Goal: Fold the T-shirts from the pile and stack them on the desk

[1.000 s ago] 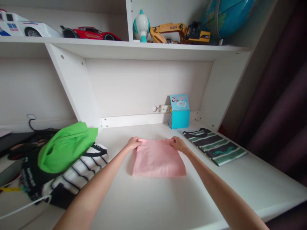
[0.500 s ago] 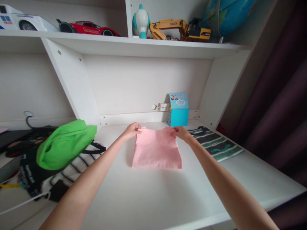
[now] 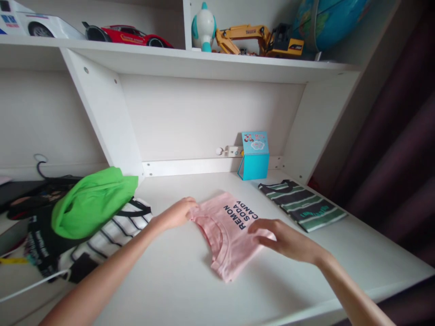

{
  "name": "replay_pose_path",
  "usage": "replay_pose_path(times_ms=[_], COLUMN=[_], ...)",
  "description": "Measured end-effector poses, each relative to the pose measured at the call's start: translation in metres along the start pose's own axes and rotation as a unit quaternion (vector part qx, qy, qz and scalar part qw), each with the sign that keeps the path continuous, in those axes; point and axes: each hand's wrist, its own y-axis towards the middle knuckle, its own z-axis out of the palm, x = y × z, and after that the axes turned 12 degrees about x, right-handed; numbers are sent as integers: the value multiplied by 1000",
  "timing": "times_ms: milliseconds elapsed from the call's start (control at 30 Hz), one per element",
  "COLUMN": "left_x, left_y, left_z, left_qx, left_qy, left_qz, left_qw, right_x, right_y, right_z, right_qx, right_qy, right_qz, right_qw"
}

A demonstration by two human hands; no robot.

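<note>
Room in a home, white desk (image 3: 163,280) under a built-in shelf (image 3: 210,62), toy car (image 3: 127,36) at upper left, toy excavator (image 3: 261,34) at upper centre, globe (image 3: 335,22) at upper right, curtain (image 3: 384,149) at right.

The globe (image 3: 331,27) is running past the top edge, the white truck (image 3: 59,28) past the left, and the right hand (image 3: 288,239) is covering part of the pink shirt (image 3: 217,210).

Tee (image 3: 231,244) is pink w/ dk lettering (image 3: 239,216), shirt (image 3: 304,207) grn/blk striped, cloth (image 3: 91,203) grn.
</note>
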Motion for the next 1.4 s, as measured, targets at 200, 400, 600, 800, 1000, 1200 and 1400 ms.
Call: replay_pose_path(times_ms=[200,400,600,800,1000,1200,1400], left_x=[-112,-74,-11,-8,-10,-16,-13], left_y=[-16,-6,24,31,31,12,4], left_z=[56,52,50,67,66,69,73], left_qx=[98,44,43,80,83,0,-84], left_qy=[-2,52,79,61,62,60,-82], left_qz=[182,52,-107,-157,-164,-230,-141], left_qw=[978,996,990,982,981,971,983], right_x=[-70,-42,-7,-59,-83,-84,-81], right_y=[36,22,34,81,89,59,42], right_z=[19,51,59,40,44,37,31], right_qx=[-49,-80,-40,-43,-7,-101,-92], right_qy=[-64,-147,-76,-137,-117,-119,-56], right_qz=[65,116,13,209,210,302,335], right_qw=[995,979,996,967,971,941,936])
